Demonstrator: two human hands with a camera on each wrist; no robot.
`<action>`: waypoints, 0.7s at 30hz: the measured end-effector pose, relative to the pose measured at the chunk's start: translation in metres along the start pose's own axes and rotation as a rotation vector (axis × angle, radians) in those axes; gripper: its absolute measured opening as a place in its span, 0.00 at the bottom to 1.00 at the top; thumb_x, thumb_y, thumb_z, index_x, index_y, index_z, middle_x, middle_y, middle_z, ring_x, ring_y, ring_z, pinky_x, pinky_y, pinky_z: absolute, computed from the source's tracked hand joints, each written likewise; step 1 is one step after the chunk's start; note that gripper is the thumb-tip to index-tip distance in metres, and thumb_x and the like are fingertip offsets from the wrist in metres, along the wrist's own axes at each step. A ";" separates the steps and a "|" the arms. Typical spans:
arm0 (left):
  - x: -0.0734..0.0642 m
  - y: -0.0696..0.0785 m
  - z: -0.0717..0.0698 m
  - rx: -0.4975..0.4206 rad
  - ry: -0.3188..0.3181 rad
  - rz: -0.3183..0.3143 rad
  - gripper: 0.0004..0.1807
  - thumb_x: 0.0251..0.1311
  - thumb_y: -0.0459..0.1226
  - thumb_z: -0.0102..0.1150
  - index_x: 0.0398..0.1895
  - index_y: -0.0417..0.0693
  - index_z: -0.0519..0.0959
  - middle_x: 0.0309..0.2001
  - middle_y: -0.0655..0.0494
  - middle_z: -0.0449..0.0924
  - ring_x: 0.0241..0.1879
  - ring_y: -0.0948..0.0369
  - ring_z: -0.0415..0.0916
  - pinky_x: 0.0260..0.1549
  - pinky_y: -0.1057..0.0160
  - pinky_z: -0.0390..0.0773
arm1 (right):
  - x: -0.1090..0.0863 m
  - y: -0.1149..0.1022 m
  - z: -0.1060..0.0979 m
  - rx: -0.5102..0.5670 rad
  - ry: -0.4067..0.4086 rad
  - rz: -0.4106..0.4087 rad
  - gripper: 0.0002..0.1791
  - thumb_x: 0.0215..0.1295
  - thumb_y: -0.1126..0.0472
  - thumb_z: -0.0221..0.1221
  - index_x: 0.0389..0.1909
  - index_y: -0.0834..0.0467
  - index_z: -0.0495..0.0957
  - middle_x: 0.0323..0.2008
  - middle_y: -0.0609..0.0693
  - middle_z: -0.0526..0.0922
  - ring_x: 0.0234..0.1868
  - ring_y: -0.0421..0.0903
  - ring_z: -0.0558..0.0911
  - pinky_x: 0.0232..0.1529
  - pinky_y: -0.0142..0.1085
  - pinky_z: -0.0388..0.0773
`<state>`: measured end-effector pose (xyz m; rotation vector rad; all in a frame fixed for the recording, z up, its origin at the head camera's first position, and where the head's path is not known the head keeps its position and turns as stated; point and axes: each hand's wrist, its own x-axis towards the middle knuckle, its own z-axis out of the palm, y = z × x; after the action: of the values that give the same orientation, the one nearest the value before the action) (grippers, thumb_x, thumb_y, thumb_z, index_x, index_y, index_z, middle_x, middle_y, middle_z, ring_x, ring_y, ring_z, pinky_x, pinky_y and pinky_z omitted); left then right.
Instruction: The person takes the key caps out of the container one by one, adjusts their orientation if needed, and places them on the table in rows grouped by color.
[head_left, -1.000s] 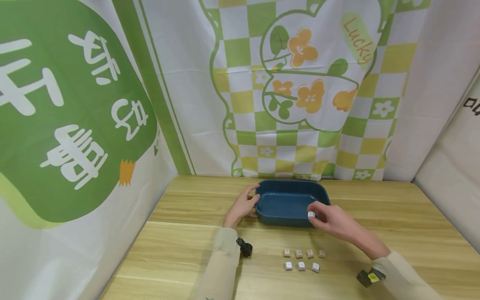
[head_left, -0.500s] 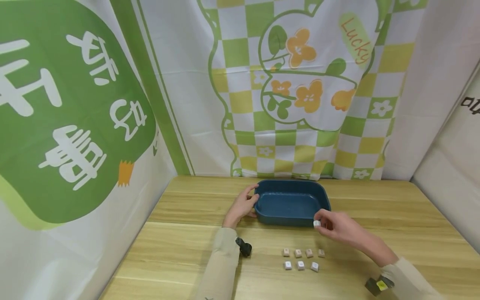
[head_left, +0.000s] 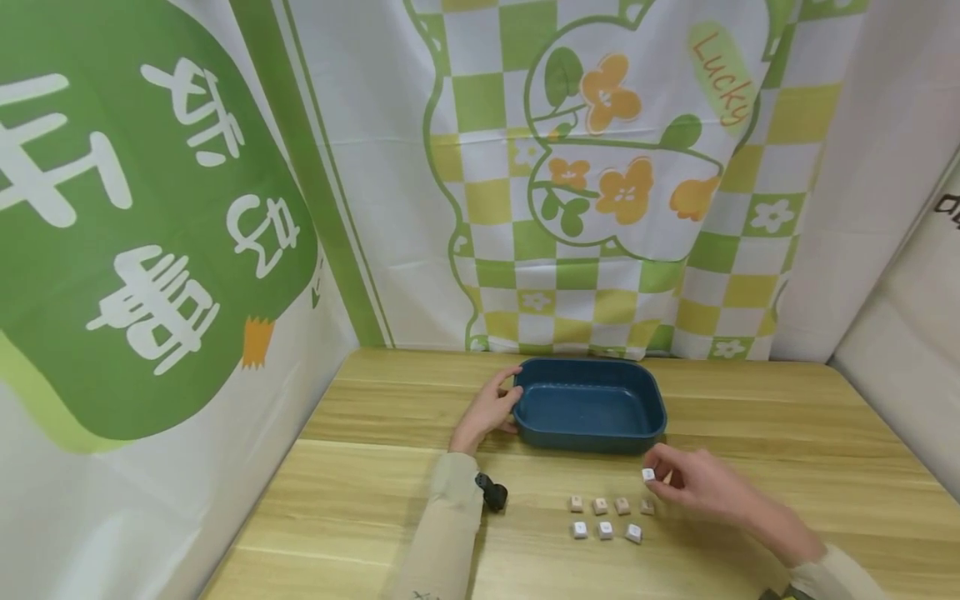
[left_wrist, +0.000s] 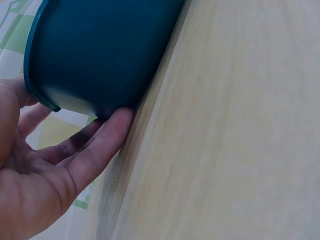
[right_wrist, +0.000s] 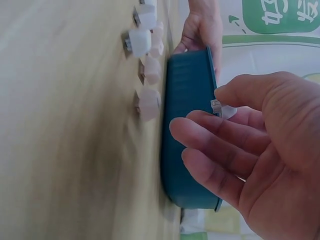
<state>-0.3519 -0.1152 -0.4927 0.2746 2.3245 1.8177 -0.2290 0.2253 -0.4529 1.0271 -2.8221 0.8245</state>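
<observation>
My left hand (head_left: 486, 417) grips the left end of a dark blue rectangular tray (head_left: 592, 408), thumb at the rim. In the left wrist view, fingertips (left_wrist: 122, 117) touch the lower edge of the tray's wall. Between thumb and fingers, my right hand (head_left: 701, 485) pinches a white keycap (head_left: 648, 475), just in front of the tray's right front corner; the right wrist view shows the keycap's hollow underside. Below it on the table are two rows of keycaps: a back row of pale pinkish keycaps (head_left: 599, 505) and a front row of three white keycaps (head_left: 605, 531).
The light wooden table (head_left: 360, 500) reaches back to a hanging cloth (head_left: 480, 200) with green and yellow checks, close behind the tray. Another printed cloth (head_left: 172, 275) hangs along the left side.
My right hand has moved from the tray's front right rim toward the front and right, carrying the white keycap. My left hand stays on the tray, and the keycaps on the table have not moved.
</observation>
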 end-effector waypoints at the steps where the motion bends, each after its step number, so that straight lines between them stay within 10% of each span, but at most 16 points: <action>1: 0.000 0.000 0.000 0.001 0.003 0.006 0.26 0.75 0.42 0.48 0.74 0.62 0.62 0.54 0.33 0.72 0.18 0.59 0.64 0.29 0.46 0.87 | -0.002 -0.001 0.001 0.000 0.004 -0.001 0.05 0.65 0.57 0.63 0.39 0.50 0.77 0.27 0.34 0.81 0.26 0.26 0.73 0.24 0.25 0.73; 21: -0.001 0.001 0.001 0.004 0.008 -0.006 0.25 0.74 0.45 0.49 0.72 0.69 0.63 0.60 0.37 0.71 0.18 0.55 0.72 0.27 0.53 0.87 | -0.029 0.010 0.018 0.103 -0.179 -0.017 0.06 0.64 0.53 0.64 0.36 0.46 0.76 0.24 0.31 0.74 0.25 0.26 0.71 0.24 0.24 0.71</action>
<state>-0.3503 -0.1147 -0.4916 0.2615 2.3319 1.8145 -0.2099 0.2399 -0.4788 1.1946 -2.9395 0.9294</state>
